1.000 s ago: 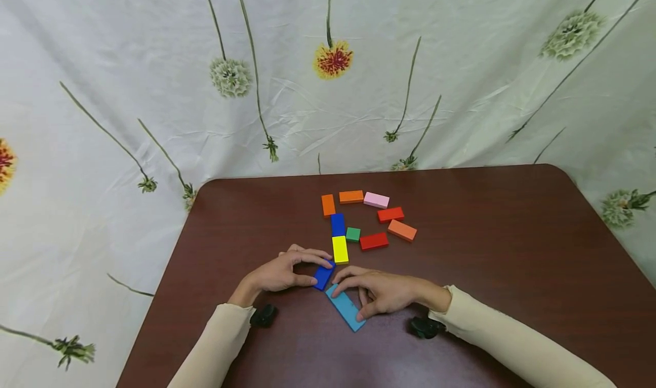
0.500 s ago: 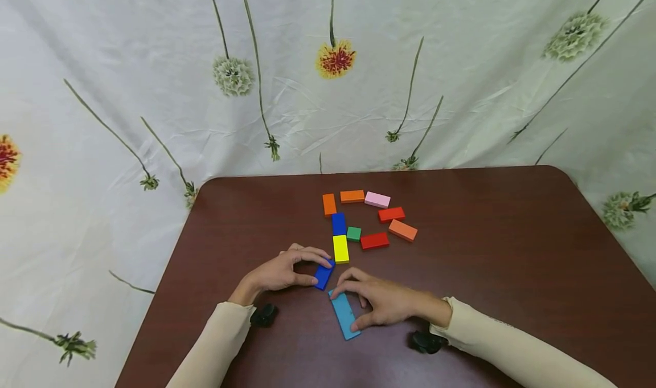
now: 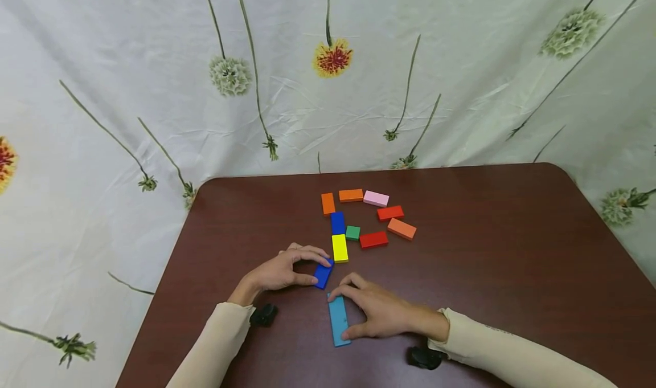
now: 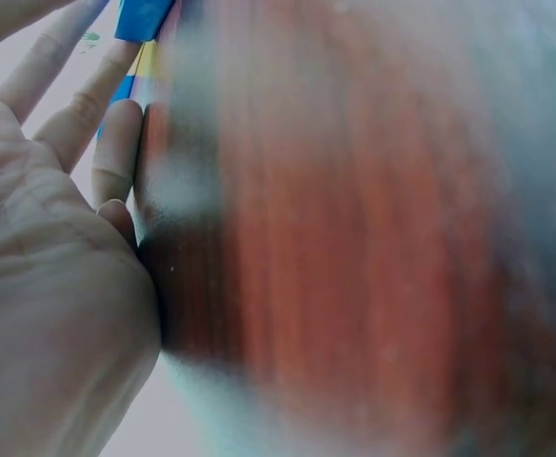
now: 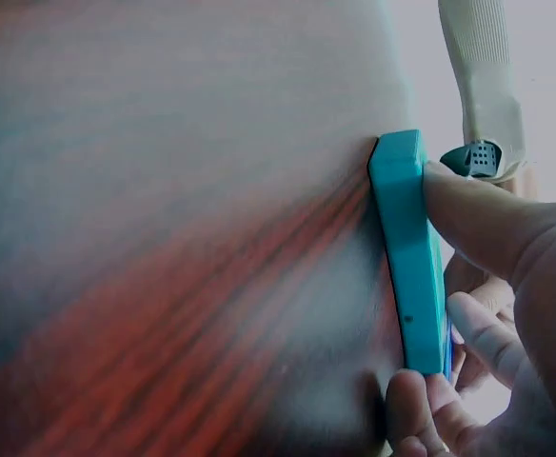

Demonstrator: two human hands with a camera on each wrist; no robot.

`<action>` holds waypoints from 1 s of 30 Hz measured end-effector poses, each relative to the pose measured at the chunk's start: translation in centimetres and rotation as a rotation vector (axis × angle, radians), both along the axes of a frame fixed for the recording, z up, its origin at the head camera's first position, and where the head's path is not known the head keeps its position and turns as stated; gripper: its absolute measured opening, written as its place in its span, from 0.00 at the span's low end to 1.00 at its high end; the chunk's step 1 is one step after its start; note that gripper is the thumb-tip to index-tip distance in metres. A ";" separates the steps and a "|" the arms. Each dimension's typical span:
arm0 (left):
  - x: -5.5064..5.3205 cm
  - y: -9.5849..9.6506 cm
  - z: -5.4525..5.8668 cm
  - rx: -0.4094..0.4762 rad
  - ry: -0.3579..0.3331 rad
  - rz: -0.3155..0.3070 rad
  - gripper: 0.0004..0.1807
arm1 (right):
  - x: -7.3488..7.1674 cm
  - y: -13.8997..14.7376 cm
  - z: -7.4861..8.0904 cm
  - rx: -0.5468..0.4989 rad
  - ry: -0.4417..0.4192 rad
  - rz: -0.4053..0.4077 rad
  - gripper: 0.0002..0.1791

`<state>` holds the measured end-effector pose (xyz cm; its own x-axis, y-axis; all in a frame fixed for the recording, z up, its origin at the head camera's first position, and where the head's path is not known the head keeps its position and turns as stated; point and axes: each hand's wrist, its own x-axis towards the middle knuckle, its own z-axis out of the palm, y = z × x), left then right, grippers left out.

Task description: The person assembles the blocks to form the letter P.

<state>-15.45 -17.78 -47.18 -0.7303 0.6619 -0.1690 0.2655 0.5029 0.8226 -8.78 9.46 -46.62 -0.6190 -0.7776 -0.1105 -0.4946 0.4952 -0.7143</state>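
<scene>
My left hand (image 3: pixel 277 270) pinches a dark blue rectangular block (image 3: pixel 322 275) between thumb and fingers, flat on the brown table (image 3: pixel 512 251). Just above that block's upper end lies a yellow block (image 3: pixel 340 248). Nearer the front, my right hand (image 3: pixel 385 313) holds a longer light blue block (image 3: pixel 338 322) by its two ends, thumb at the near end and fingers at the far end. In the right wrist view the light blue block (image 5: pixel 409 257) shows edge-on between thumb and fingertips. A small gap separates the two held blocks.
Beyond the yellow block stands another blue block (image 3: pixel 337 223), then an orange block (image 3: pixel 328 204). Several more blocks curve round to the right, among them a pink block (image 3: pixel 376 198), a red block (image 3: pixel 373 240) and a green block (image 3: pixel 352 233). A flowered cloth (image 3: pixel 287 114) hangs behind the table.
The light blue block has turned from a slant to nearly upright in the head view and slid slightly toward me with my right hand. My left hand stays on the dark blue block.
</scene>
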 end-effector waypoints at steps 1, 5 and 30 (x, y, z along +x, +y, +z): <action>0.0 0.0 -0.1 0.000 0.001 0.001 0.18 | 0.1 -0.1 0.0 0.003 0.007 -0.006 0.33; 0.1 0.1 -0.1 0.000 0.002 0.004 0.19 | 0.5 -0.3 -0.1 0.034 0.050 -0.025 0.33; 0.2 0.2 0.1 0.015 0.003 0.020 0.20 | 2.5 -2.5 -0.2 0.113 0.166 -0.035 0.35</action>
